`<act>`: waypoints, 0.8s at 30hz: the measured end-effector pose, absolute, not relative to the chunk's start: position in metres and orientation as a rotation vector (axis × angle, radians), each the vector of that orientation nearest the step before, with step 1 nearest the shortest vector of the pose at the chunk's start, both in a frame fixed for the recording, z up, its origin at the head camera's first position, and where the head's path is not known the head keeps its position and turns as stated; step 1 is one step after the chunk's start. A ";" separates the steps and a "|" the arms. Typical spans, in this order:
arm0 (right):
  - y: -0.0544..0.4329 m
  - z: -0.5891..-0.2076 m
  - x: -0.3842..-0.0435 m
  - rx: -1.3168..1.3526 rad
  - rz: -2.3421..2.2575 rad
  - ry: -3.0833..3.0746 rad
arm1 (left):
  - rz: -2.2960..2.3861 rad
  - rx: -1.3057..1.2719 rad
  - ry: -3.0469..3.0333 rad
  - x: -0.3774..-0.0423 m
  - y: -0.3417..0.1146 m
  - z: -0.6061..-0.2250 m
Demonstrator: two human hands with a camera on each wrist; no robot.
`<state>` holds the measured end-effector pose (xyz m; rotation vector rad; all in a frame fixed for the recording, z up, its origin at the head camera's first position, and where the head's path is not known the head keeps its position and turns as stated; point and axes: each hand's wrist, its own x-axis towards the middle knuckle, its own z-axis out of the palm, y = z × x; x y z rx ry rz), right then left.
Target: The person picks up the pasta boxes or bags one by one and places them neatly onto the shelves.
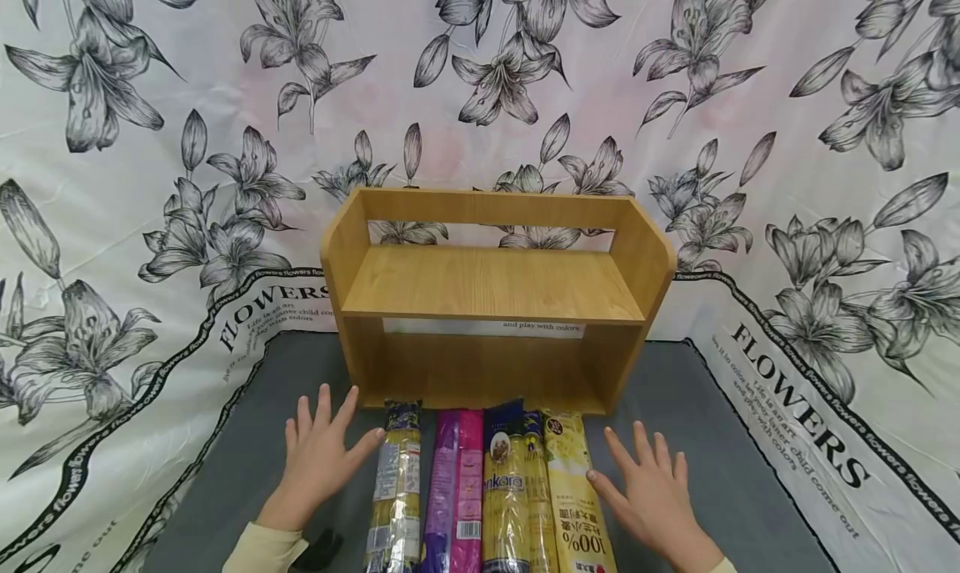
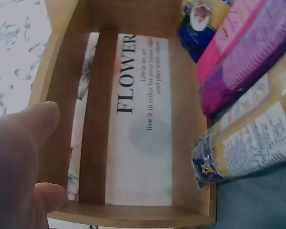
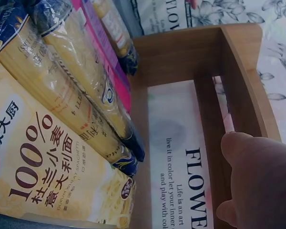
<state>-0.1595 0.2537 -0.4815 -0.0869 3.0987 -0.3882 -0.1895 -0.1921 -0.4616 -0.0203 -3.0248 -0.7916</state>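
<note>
My left hand (image 1: 322, 456) is spread with straight fingers just left of a clear spaghetti pack with a blue end (image 1: 395, 490); its thumb overlaps the pack's edge in the head view. My right hand (image 1: 651, 494) is likewise spread, its thumb close to the right edge of a yellow spaghetti bag (image 1: 577, 490). Between the hands lie a purple and pink noodle pack (image 1: 454, 490), a blue-and-clear pasta pack (image 1: 506, 490) and a narrow yellow pasta pack (image 1: 537, 490). All the packs lie side by side, their far ends at the shelf's front. Neither hand holds anything.
A two-tier wooden shelf (image 1: 491, 285) stands behind the packs on the grey table surface (image 1: 292, 373). Both of its tiers show bare boards. White flower-printed cloth (image 1: 480, 156) hangs behind and drapes along both sides of the table.
</note>
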 end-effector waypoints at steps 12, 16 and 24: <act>0.248 -0.489 -0.156 -0.120 -0.439 3.117 | -1.401 0.147 -2.738 -0.267 -0.205 -0.451; 0.247 -0.489 -0.155 -0.126 -0.442 3.082 | -1.590 0.284 -2.513 -0.296 -0.207 -0.452; 0.242 -0.492 -0.151 -0.140 -0.469 3.018 | -1.610 0.298 -2.269 -0.334 -0.205 -0.443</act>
